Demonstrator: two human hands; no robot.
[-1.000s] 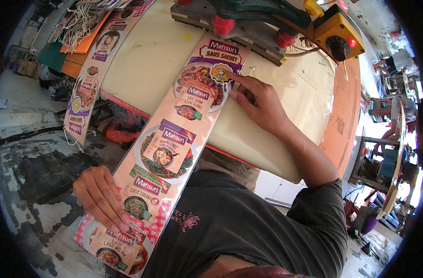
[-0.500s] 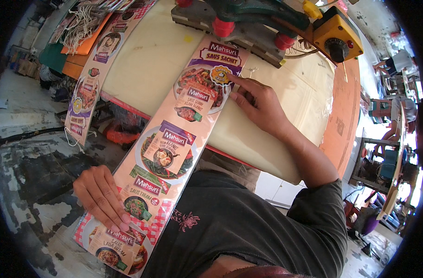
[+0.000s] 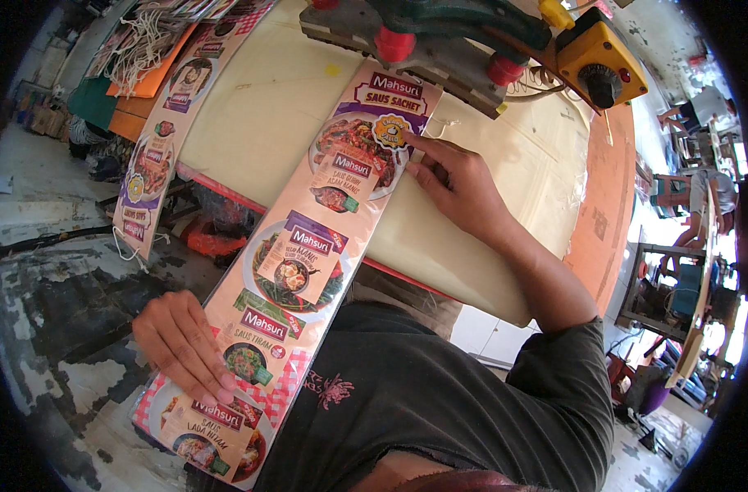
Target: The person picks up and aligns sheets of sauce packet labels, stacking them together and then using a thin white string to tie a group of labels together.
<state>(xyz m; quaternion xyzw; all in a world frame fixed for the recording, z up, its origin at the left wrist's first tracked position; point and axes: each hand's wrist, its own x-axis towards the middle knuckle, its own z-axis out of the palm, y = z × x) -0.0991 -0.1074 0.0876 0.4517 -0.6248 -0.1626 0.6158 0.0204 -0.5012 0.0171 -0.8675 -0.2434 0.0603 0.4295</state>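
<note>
A long printed card strip (image 3: 321,215) in a clear plastic sleeve slants from the cream work surface down to my lap. It carries food pictures, a purple heading and a checkered red-and-white lower end. Near that lower end, my left hand (image 3: 185,348) has its fingers together over the strip's left edge; its thumb is hidden. At the upper right edge, my right hand (image 3: 452,176) pinches the strip between index finger and thumb. The strip's top lies close to the metal bar of a dark green machine (image 3: 464,33) with red knobs. A white string (image 3: 445,127) pokes out beside it.
Another printed strip (image 3: 154,164) with string hangs over the table's left side. Loose white strings (image 3: 140,57) lie on stacked sheets at the upper left. A yellow control box (image 3: 601,61) with a black dial stands upper right. People and shelving (image 3: 673,279) are farther right.
The strip has shifted very slightly to the right, and my left hand has moved a little with it. My right hand stays at nearly the same place on the edge.
</note>
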